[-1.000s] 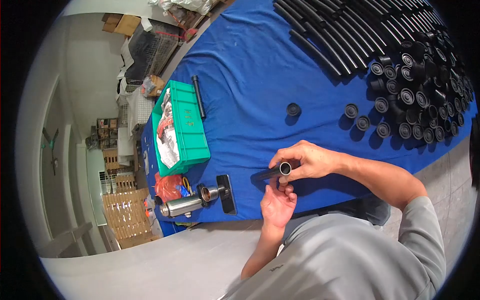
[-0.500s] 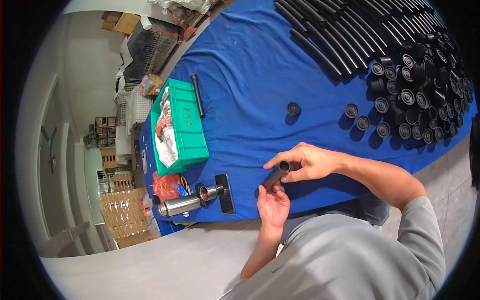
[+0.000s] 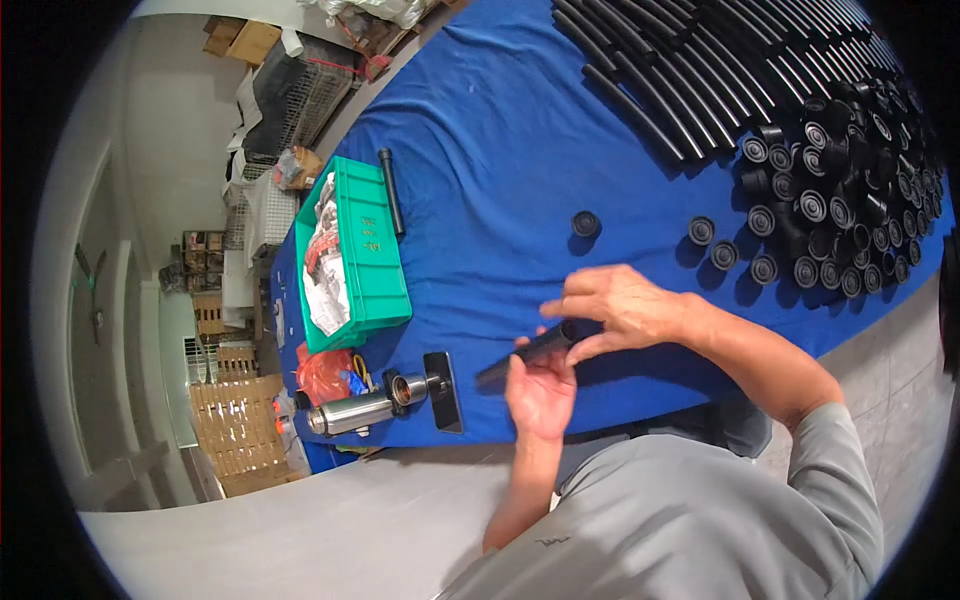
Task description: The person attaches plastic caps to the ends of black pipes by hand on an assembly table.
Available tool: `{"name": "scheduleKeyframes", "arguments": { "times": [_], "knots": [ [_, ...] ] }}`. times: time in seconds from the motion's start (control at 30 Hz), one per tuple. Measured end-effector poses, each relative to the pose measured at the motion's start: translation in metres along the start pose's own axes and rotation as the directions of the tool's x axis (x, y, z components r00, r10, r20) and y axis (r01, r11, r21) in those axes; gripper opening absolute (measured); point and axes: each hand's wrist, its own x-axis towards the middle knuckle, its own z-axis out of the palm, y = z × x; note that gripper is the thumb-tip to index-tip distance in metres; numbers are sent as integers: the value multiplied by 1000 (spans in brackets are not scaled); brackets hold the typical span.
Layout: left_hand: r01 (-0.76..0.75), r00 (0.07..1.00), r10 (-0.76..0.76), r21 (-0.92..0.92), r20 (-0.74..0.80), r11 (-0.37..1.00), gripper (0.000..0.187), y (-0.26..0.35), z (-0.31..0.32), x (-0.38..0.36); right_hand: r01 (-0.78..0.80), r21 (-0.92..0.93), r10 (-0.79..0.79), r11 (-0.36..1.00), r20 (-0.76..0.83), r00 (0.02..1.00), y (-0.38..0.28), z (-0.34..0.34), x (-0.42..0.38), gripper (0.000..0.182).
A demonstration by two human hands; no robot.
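A short black tube [image 3: 540,347] lies aslant across the fingers of my left hand [image 3: 540,398], its open end tipped up to the right. The left palm faces up, with the thumb against the tube's near side. Over that upper end hovers my right hand [image 3: 622,312], fingers stretched out and slightly blurred, thumb apart from them and close beside the rim. Beyond both hands a single round black cap [image 3: 585,224] rests on the blue cloth [image 3: 480,200].
Many black caps [image 3: 813,206] crowd the right side, below rows of black tubes [image 3: 680,90]. To the left stand a green crate [image 3: 375,255] with crumpled paper, another black tube [image 3: 391,190], a steel flask [image 3: 355,412] and a phone [image 3: 443,392].
The tube has tilted flatter, its lower end swinging out to the left. My right hand has risen slightly and its fingers have lifted from around the tube's upper end.
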Motion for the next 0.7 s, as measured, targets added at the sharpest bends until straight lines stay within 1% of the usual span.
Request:
{"name": "scheduleKeyframes", "arguments": {
  "times": [0.03,0.07,0.13,0.17,0.27,0.3,0.4,0.43,0.5,0.53,0.57,0.6,0.63,0.67,0.7],
  "knots": [
    [-9,1000,9,-27,21,1000,28,10,8,9,0,-79,-5,997,-55,999,6,-4,1,73],
    [-84,996,85,69,-4,994,30,16,17,14,-33,-155,10,987,-145,989,8,-7,0,77],
    [-131,991,125,164,45,978,30,26,31,22,-151,-451,34,880,-257,966,12,-7,6,81],
    [-124,991,115,164,63,979,29,28,31,25,-263,-555,172,789,-212,962,16,-5,8,69],
    [-104,993,90,184,82,977,24,33,20,29,-363,-593,259,719,-256,931,41,15,2,59],
    [-93,994,79,204,78,975,23,30,18,32,-335,-621,211,709,-268,940,41,12,3,51],
    [-84,994,64,240,87,967,24,20,19,46,-355,-577,245,736,-262,933,37,1,1,47],
    [-90,994,72,240,82,967,27,17,21,51,-329,-598,158,731,-320,934,36,0,2,34],
    [-98,993,81,215,86,972,35,13,29,57,-386,-525,219,759,-353,910,37,1,5,31],
    [-132,990,115,240,84,962,35,12,32,60,-417,-487,253,767,-368,895,36,0,5,30],
    [-161,986,145,264,79,951,36,11,35,63,-377,-383,219,843,-396,892,32,-2,2,34],
    [-186,982,172,287,74,940,37,9,39,65,-428,-106,369,898,-352,860,24,-5,4,36],
    [-226,974,221,331,51,916,41,6,48,64,-469,176,500,866,-268,823,15,-6,8,38],
    [-256,966,247,365,71,895,42,4,53,65,-491,442,601,751,-150,785,11,-6,8,40],
    [-286,958,273,400,91,871,42,3,57,65,-477,569,601,669,-37,799,16,-1,6,38]
  ]
}}
